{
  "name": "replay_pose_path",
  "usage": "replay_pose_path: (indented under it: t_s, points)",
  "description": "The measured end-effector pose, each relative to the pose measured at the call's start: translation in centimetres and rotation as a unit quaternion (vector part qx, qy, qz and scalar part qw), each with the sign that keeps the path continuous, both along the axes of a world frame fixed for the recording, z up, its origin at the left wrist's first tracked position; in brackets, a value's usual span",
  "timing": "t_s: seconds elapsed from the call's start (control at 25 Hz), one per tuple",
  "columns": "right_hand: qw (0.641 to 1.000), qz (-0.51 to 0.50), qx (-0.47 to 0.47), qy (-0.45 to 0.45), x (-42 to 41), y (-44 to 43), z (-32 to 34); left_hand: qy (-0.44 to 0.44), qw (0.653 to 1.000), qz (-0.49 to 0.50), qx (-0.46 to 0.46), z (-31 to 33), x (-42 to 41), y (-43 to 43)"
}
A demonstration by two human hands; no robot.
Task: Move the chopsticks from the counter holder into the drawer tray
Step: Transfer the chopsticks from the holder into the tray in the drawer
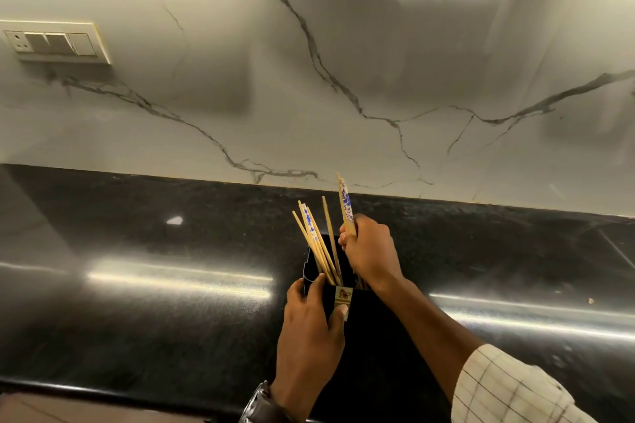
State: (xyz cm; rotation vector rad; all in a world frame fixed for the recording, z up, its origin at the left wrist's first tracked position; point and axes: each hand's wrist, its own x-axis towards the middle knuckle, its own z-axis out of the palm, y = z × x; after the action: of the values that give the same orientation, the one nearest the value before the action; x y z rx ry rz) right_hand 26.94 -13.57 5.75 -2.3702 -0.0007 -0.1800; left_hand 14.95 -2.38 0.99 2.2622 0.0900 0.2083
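We see a dim kitchen with warm yellow light. The light comes from above, brightest at the top left and top right of the marble wall [343, 79]. A big soft shadow falls on the wall, maybe from the person. The black worktop [137, 319] is shiny, and long white streaks of glare run across it, with one small bright spot. The wide lens bends the picture, so the worktop's back edge slants. The corners look soft and a bit blurry.
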Motion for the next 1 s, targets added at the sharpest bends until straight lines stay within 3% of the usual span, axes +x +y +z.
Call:
replay_pose_path:
  t_s: [0.12,0.24,0.36,0.52,0.68,0.8,0.88,1.0]
  points:
    - [1.000,0.009,-0.003,-0.012,-0.9,-0.3,0.9,0.007,1.000,0.023,-0.013,0.5,-0.2,-0.3]
    - [0.989,-0.014,0.137,-0.062,-2.4,-0.4,3.0,-0.011,0.999,0.043,-0.015,1.6,-0.7,-0.2]
    - [0.935,0.018,0.345,-0.080,-5.9,-0.7,6.8,-0.084,0.990,0.050,-0.106,4.7,-1.3,-0.2]
    - [0.843,0.066,0.534,0.017,-11.7,-1.7,9.3,-0.087,0.947,-0.027,-0.309,7.9,-4.0,-0.5]
    - [0.832,0.060,0.542,0.103,-16.1,-3.8,7.8,0.032,0.906,-0.065,-0.418,5.9,-8.7,-0.2]
    - [0.839,-0.046,0.539,0.053,-18.4,-5.9,5.9,0.149,0.875,-0.020,-0.459,3.5,-12.4,0.6]
    - [0.853,-0.100,0.510,-0.042,-19.9,-7.3,5.5,0.187,0.906,0.008,-0.381,1.9,-14.9,1.8]
    - [0.934,0.023,0.315,-0.167,-22.4,-8.8,4.8,0.138,0.978,-0.022,-0.158,2.8,-17.3,3.6]
